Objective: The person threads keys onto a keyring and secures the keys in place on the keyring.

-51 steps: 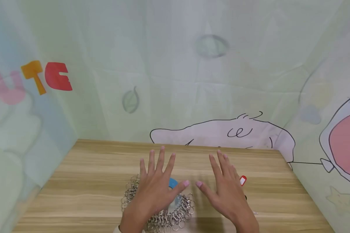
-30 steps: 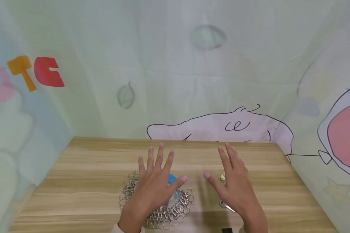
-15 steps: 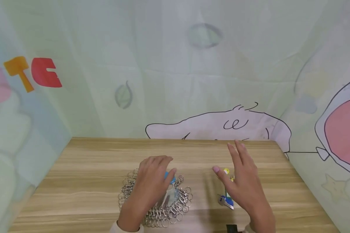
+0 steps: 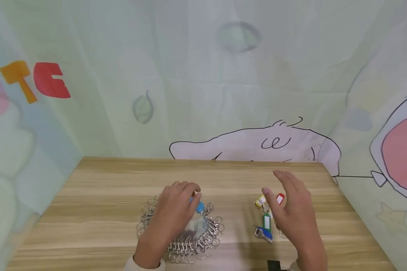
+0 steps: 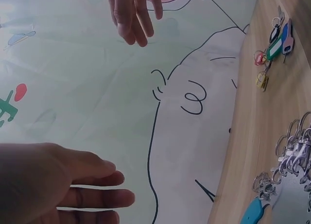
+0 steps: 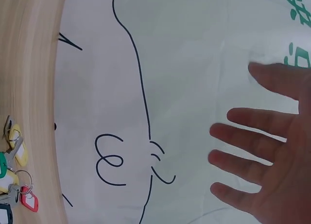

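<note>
My left hand [image 4: 176,207] hovers over a round cluster of metal swivel clasps with split rings [image 4: 186,248], its fingers bent loosely and holding nothing. The clasps circle a clear, shiny centre [image 4: 196,227], and a blue tag [image 4: 200,207] shows beside my thumb. My right hand [image 4: 293,210] hangs over a bunch of keys with coloured tags, partly covering it. Among those tags are a green one [image 4: 266,222], a blue one [image 4: 264,234], a yellow one [image 4: 259,201] and a red one [image 4: 280,198]. In the right wrist view the right hand's fingers [image 6: 243,141] are spread and bare.
Both groups lie on a wood-grain table [image 4: 105,195], with bare wood between them. A printed cloth backdrop [image 4: 190,94] rises behind the table and at its sides. A small black object [image 4: 274,265] shows at the bottom edge by the right sleeve.
My left hand has gone from spread fingers to loosely bent ones. My right hand has shifted right, uncovering the tagged keys, and its fingers have bent a little. The head view has tilted slightly.
</note>
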{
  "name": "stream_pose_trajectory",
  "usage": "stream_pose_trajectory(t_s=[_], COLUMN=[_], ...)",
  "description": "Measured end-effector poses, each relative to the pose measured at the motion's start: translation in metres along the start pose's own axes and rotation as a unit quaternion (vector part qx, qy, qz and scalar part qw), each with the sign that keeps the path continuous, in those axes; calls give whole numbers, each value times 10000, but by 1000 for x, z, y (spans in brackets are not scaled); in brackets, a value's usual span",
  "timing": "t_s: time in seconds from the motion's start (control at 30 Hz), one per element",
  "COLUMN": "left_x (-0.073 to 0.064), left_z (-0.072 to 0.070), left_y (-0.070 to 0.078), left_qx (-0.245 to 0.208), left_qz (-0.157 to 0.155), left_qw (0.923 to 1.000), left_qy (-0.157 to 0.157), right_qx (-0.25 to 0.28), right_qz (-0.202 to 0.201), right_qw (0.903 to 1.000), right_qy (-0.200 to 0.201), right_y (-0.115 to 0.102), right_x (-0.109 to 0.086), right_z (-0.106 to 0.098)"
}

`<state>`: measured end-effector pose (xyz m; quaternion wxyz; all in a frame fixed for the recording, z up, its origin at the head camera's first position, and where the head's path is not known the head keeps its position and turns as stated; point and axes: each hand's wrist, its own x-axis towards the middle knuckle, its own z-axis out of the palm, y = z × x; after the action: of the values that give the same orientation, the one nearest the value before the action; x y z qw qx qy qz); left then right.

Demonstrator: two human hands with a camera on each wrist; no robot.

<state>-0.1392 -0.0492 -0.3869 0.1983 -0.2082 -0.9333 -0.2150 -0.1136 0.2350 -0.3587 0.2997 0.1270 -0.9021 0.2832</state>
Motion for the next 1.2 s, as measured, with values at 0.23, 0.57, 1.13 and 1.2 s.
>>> stream_pose_trajectory(t_s=[0.23,0.57,1.13,1.2], left_x=[2,1,1,1], left_z=[-2,-11,-1,2], left_y=[-2,-10,-3,-4], left_qx=[-217,-358,-595,-563], left_qz=[-72,-349,-473,-418], left_qw=[9997,9987,9971,9975], left_qy=[90,73,-98,-109], right_qx=[-41,134,1415,1532], right_qz=[-79,147,-445,-378], right_qw=[9976,9893,9654,9637], right_qy=[682,1445,2146,2152], right_y=[-3,-10,-24,-23], right_x=[1,-2,21,21], right_z=[-7,-17,-47,-47])
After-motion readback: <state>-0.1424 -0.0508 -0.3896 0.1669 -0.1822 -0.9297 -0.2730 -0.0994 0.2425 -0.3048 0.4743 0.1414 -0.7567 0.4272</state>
